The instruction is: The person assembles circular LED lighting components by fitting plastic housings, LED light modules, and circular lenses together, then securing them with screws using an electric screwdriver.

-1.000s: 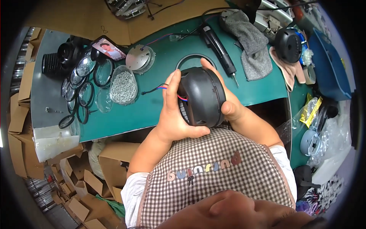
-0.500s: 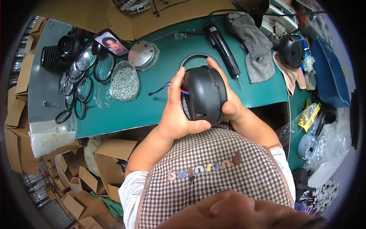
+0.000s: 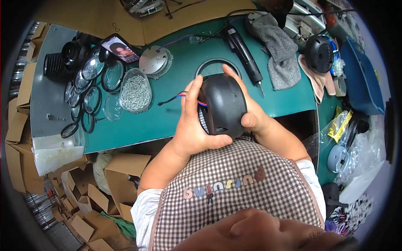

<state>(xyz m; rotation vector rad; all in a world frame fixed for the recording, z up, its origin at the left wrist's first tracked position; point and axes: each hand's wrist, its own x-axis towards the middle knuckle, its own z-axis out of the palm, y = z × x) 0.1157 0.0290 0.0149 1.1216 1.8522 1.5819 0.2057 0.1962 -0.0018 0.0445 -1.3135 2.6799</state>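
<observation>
Between both hands, above the near edge of the table, is a round black plastic lamp housing [image 3: 226, 102]. My left hand [image 3: 191, 121] grips its left side, fingers up along the far part and thumb across the near side. My right hand [image 3: 250, 109] clasps the right side, thumb bent against the shell. Red, blue and black wires [image 3: 181, 96] come out of the housing past my left fingers and end in a small dark plug. A thin black ring [image 3: 218, 61] lies on the table just beyond the housing. The housing's inner side is mostly hidden from view.
Left on the green table [image 3: 138, 129] are a tub of screws [image 3: 136, 93], clear lenses with black rims [image 3: 113, 74], a phone [image 3: 120, 48] and a silver disc [image 3: 153, 62]. An electric screwdriver [image 3: 244, 54] and grey cloth [image 3: 280, 52] lie to the right. Open cardboard boxes [image 3: 125, 169] stand below left.
The housing has turned slightly in my hands, and the seam near its right edge shows less. Both hands keep their grip, with only a small shift.
</observation>
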